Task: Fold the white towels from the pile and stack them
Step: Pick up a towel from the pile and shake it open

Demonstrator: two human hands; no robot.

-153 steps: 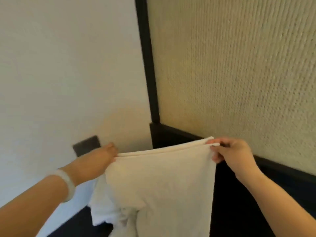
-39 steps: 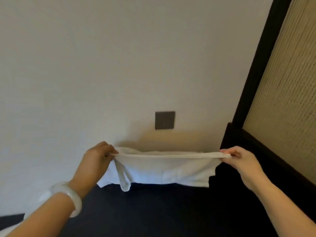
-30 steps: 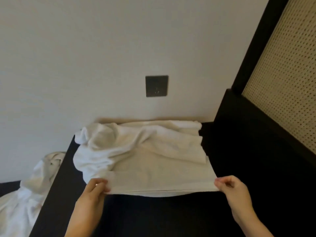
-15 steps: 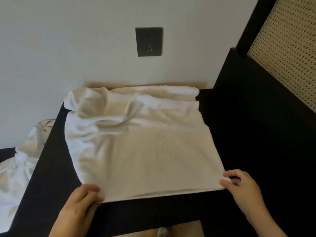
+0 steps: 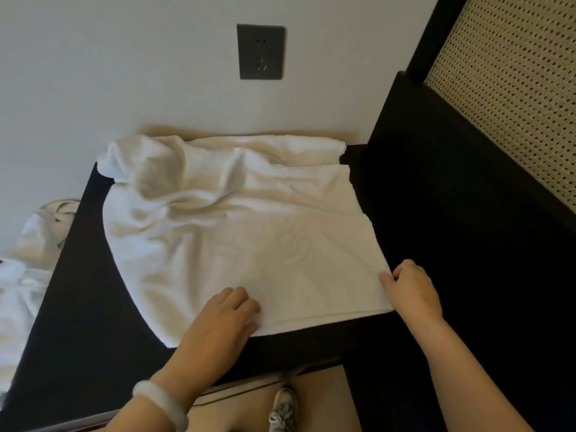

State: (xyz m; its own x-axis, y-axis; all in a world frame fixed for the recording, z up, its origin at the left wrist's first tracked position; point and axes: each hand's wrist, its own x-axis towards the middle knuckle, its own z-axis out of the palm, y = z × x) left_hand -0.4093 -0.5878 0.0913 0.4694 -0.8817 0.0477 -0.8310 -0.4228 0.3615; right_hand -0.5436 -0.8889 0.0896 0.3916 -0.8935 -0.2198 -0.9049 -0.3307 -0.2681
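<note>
A white towel (image 5: pixel 280 244), folded double, lies spread on the black table top (image 5: pixel 78 307); its near half is flat and its far part is bunched into wrinkles against the wall. My left hand (image 5: pixel 223 319) rests flat on the towel's near edge, left of its middle. My right hand (image 5: pixel 411 291) touches the near right corner of the towel, fingers bent over its edge. More white towels (image 5: pixel 21 275) lie in a rumpled pile at the far left, below the table.
A dark wall socket (image 5: pixel 260 51) sits above the towel on the white wall. A black frame with a woven cane panel (image 5: pixel 505 98) rises along the right. A shoe (image 5: pixel 282 413) shows on the floor below the table's near edge.
The towel was held up stretched between both hands, then lowered onto the table. Since half a second ago my left hand slid right along the near edge onto the towel.
</note>
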